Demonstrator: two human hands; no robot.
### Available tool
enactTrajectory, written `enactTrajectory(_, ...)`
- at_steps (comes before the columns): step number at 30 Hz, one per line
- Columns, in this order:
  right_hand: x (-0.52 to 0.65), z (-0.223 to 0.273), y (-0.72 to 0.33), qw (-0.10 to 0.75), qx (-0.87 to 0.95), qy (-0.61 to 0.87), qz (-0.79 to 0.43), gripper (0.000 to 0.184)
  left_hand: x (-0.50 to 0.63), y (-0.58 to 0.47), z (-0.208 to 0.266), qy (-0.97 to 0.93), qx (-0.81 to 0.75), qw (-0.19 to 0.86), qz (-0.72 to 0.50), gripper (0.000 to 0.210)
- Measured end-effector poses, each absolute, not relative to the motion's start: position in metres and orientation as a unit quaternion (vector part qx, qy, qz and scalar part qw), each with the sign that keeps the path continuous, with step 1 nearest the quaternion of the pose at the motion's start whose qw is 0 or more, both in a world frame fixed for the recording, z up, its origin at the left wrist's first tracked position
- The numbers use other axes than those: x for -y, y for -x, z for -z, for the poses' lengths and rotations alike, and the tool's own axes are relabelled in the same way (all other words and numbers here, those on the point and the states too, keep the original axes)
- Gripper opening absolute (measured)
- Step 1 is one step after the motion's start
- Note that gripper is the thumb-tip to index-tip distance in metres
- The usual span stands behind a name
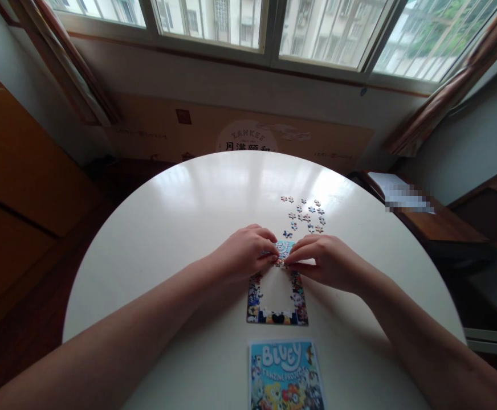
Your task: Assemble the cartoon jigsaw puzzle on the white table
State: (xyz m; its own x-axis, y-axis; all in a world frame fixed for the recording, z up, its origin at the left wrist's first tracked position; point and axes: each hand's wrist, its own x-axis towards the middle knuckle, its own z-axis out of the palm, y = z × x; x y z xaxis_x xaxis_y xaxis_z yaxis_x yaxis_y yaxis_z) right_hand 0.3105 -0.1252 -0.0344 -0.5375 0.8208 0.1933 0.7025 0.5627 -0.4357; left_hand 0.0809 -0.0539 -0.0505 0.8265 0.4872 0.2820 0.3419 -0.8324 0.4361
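and this white table (154, 239) looks slick: one sideways shove could slide everything, though its rim curves well off and bare room spreads left. the picture card (286, 370) sits apart, nearest the body. beyond it, the jigsaw (255, 295), open in the middle; pressing could buckle its border. left hand (248, 249) and right hand (328, 259) curl over its top, fingertips nearly meeting; whether they pinch anything, i can't tell. loose pieces (300, 217) beyond risk a knuckle's nudge.

L arm (163, 304) & R arm (402, 310) reached fwd, bare, angling in twd each other. I saw L hand (248, 250) & R hand (329, 259) nearly meet, backs up, fingers (268, 234) bent, tips v. close tog. R thumb (303, 267) sat under its index; couldn't tell grip.
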Motion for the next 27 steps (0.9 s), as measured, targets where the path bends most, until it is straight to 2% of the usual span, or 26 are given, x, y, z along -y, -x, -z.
enactTrajectory(11, 0.124, 0.034, -0.311, 0.162, 0.871, 0.439, -0.147, 0.017, 0.053, -0.079, 0.051, -0.936, -0.224, 0.204, -0.181, 0.014)
enactTrajectory(18, 0.126, 0.029, -0.305, 0.135, 0.812, 0.518, -0.233, 0.018, 0.054, -0.079, 0.051, -0.936, -0.217, 0.205, -0.185, 0.014)
enactTrajectory(27, 0.118, 0.039, -0.314, 0.214, 0.807, 0.465, -0.294, 0.018, 0.054, -0.079, 0.048, -0.932, -0.224, 0.214, -0.188, 0.013)
